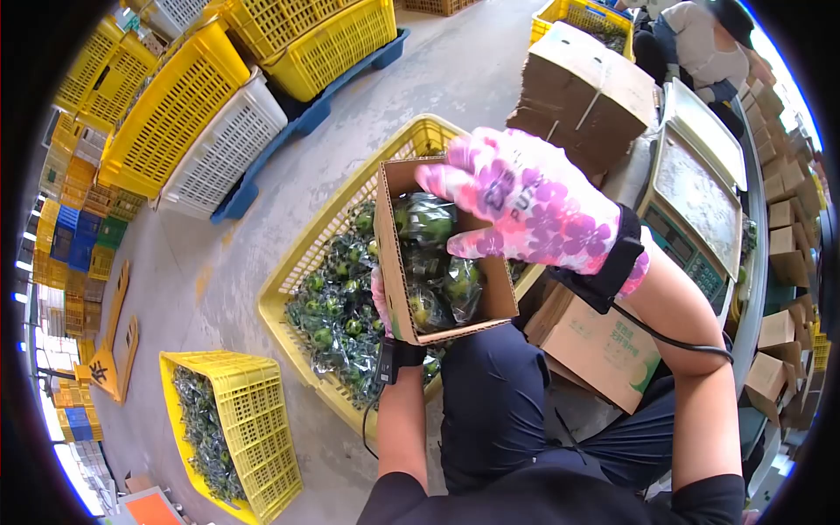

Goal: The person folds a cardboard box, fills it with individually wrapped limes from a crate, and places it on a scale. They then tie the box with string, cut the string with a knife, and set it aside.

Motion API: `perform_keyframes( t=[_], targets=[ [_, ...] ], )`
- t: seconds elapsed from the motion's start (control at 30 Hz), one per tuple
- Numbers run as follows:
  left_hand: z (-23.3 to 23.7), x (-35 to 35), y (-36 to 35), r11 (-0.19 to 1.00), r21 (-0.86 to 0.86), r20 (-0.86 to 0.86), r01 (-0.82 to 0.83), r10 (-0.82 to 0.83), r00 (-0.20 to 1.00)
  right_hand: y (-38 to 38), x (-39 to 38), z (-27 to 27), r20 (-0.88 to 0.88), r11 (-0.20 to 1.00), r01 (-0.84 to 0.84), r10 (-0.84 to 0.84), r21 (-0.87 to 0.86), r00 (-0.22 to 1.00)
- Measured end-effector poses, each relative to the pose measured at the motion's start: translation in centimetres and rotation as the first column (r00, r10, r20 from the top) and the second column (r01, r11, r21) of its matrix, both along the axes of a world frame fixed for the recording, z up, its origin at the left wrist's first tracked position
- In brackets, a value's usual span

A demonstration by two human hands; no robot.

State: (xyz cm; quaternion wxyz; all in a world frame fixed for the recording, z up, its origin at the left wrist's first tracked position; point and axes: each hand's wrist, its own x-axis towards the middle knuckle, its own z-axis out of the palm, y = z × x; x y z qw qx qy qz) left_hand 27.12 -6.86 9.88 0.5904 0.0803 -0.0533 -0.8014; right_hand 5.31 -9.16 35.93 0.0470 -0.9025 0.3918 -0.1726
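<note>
My left hand [379, 302], in a patterned glove, grips the side of an open cardboard box [390, 271]; most of its fingers are hidden behind the box. Inside lie several green fruits in clear plastic wrap [429, 219]. Over the box opening is my right hand [534, 201], in a pink and white floral glove. Its thumb and fingers are apart, and I see nothing between them. Below the box stands a large yellow crate [302, 254] full of wrapped green fruits [332, 319].
A tipped yellow crate [254, 424] of wrapped fruits sits at lower left. Flattened cartons [604, 346] lie by my knee, near a scale [678, 236] and a big carton [582, 96]. Stacked crates [184, 114] and a yellow pallet jack [109, 363] stand left. Another person [700, 48] is at upper right.
</note>
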Motion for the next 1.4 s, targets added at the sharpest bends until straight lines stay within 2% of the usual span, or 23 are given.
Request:
perform_keyframes(
  t=[0.17,0.23,0.27,0.3,0.43,0.5,0.57,0.73,0.8,0.83,0.87,0.9,0.97,1.0,1.03,1.07,1.17,1.2,1.23,1.27,1.33,1.37,1.4],
  targets=[
    [4.2,-3.1,-1.1,0.997,0.073,0.274,0.004,-0.024,0.961,1.4,-1.3,-2.4,-0.345,0.991,0.116,-0.132,-0.066,0.929],
    [4.6,-4.5,-2.5,0.947,-0.053,0.191,0.317,-0.302,0.934,1.4,-3.5,-2.9,-0.215,0.995,0.058,-0.074,-0.079,0.974],
    [9.8,-8.1,-1.0,0.973,0.219,0.32,0.068,-0.138,0.937,1.2,-6.0,-2.2,-0.1,1.0,0.002,0.001,0.029,0.995],
    [11.8,-9.2,0.2,0.99,0.032,0.384,0.137,-0.139,0.913,-0.5,-8.7,-3.2,-0.066,0.975,-0.074,0.09,0.211,0.994],
    [14.6,-15.1,-1.5,0.935,0.017,0.27,0.355,-0.347,0.898,8.5,-15.3,5.8,0.12,0.987,0.161,-0.163,0.021,0.979],
    [16.5,-18.9,-1.0,0.865,-0.052,0.263,0.499,-0.47,0.842,12.3,-16.8,9.5,-0.187,0.894,0.308,-0.258,0.327,0.948],
    [19.0,-24.0,0.9,0.761,-0.079,0.264,0.644,-0.607,0.749,13.1,-20.1,3.3,0.173,0.963,0.016,-0.065,0.269,0.983],
    [16.8,-33.9,3.7,0.576,-0.091,0.105,0.812,-0.806,0.583,20.6,-26.6,8.6,0.049,0.812,0.324,-0.395,0.485,0.917],
    [15.7,-37.7,4.2,0.515,-0.109,0.008,0.85,-0.855,0.519,22.2,-32.2,8.2,0.482,0.88,0.465,-0.449,0.095,0.752],
    [15.9,-38.7,4.5,0.478,-0.108,0.026,0.872,-0.875,0.483,23.8,-33.8,10.4,0.557,0.696,0.676,-0.671,0.244,0.49],
    [16.2,-39.8,4.8,0.439,-0.106,0.045,0.892,-0.894,0.446,24.2,-37.1,9.4,0.505,0.606,0.794,-0.669,-0.054,0.545],
    [16.8,-40.7,5.2,0.423,-0.111,0.075,0.899,-0.899,0.432,23.8,-40.8,6.5,0.578,0.551,0.834,-0.675,-0.018,0.458],
    [18.6,-42.7,5.5,0.386,-0.126,0.144,0.914,-0.904,0.402,25.1,-48.4,-0.5,0.262,0.712,0.678,-0.63,-0.182,0.732],
    [19.6,-44.0,5.4,0.368,-0.138,0.177,0.92,-0.904,0.388,24.5,-47.7,-0.7,0.711,0.681,0.684,-0.615,0.262,0.34],
    [20.5,-45.3,5.2,0.356,-0.155,0.205,0.922,-0.901,0.382,23.7,-46.9,-0.6,0.801,0.698,0.396,-0.55,0.597,-0.237],
    [20.5,-46.3,4.6,0.354,-0.16,0.218,0.922,-0.898,0.382,23.6,-48.1,-1.5,0.815,0.702,0.415,-0.518,0.579,-0.259],
    [17.7,-49.1,1.0,0.642,0.089,0.4,0.762,-0.724,0.563,21.3,-51.8,-6.9,0.885,0.705,0.536,-0.381,0.465,-0.267],
    [15.3,-50.6,-0.6,0.705,0.069,0.557,0.706,-0.614,0.559,22.0,-49.5,-5.8,0.812,0.45,0.886,-0.555,0.111,0.18],
    [12.7,-51.9,-2.1,0.759,0.031,0.694,0.65,-0.485,0.533,20.1,-50.7,-7.8,0.856,0.488,0.828,-0.516,0.275,0.02],
    [12.7,-52.4,-1.7,0.726,-0.183,0.778,0.663,-0.305,0.549,19.8,-50.8,-8.3,0.61,0.371,0.923,-0.709,-0.103,0.353],
    [12.2,-52.4,-3.0,0.719,-0.212,0.867,0.662,-0.174,0.466,19.3,-49.2,-10.4,0.133,0.236,0.707,-0.896,-0.667,0.424],
    [12.5,-52.2,-3.2,0.661,-0.336,0.841,0.671,-0.111,0.53,18.6,-45.5,-8.5,0.653,0.213,0.977,-0.739,-0.008,0.167],
    [12.6,-51.6,-3.4,0.702,-0.257,0.884,0.665,-0.107,0.454,19.0,-46.5,-10.1,0.394,0.163,0.933,-0.873,-0.32,0.287]
  ],
)
